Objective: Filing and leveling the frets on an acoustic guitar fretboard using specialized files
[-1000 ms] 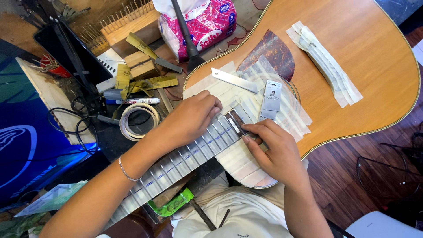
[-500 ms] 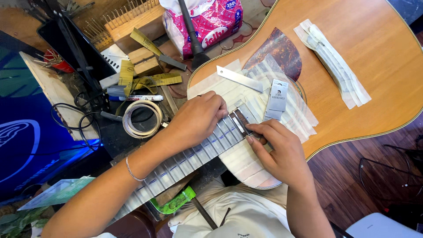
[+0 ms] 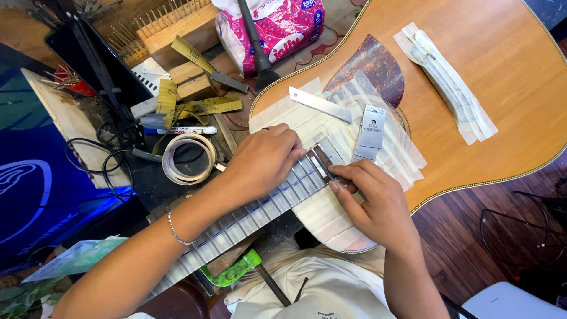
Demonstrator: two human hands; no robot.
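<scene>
An acoustic guitar [image 3: 484,65] lies flat before me, its fretboard [image 3: 260,210] covered in strips of pale masking tape. My left hand [image 3: 263,159] presses flat on the upper frets. My right hand [image 3: 375,204] rests beside it, fingertips pinching the last exposed dark fret slot [image 3: 323,162] at the fretboard's end. Whether the fingers hold a small tool or a tape end is hidden. Masking tape also covers the guitar top around the soundhole [image 3: 331,118], beside a brown pickguard [image 3: 372,68].
A metal blade [image 3: 319,103] and a small grey card [image 3: 370,133] lie on the taped top. Folded white strips [image 3: 449,82] sit further out on the body. A roll of tape [image 3: 189,158], a marker [image 3: 174,130], wood blocks [image 3: 189,77], a pink tissue pack [image 3: 277,26] and a green-handled tool [image 3: 233,272] crowd the bench.
Both hands stay at the fretboard's end with only small shifts; my right fingertips have crept slightly toward the last fret. The view has moved a little.
</scene>
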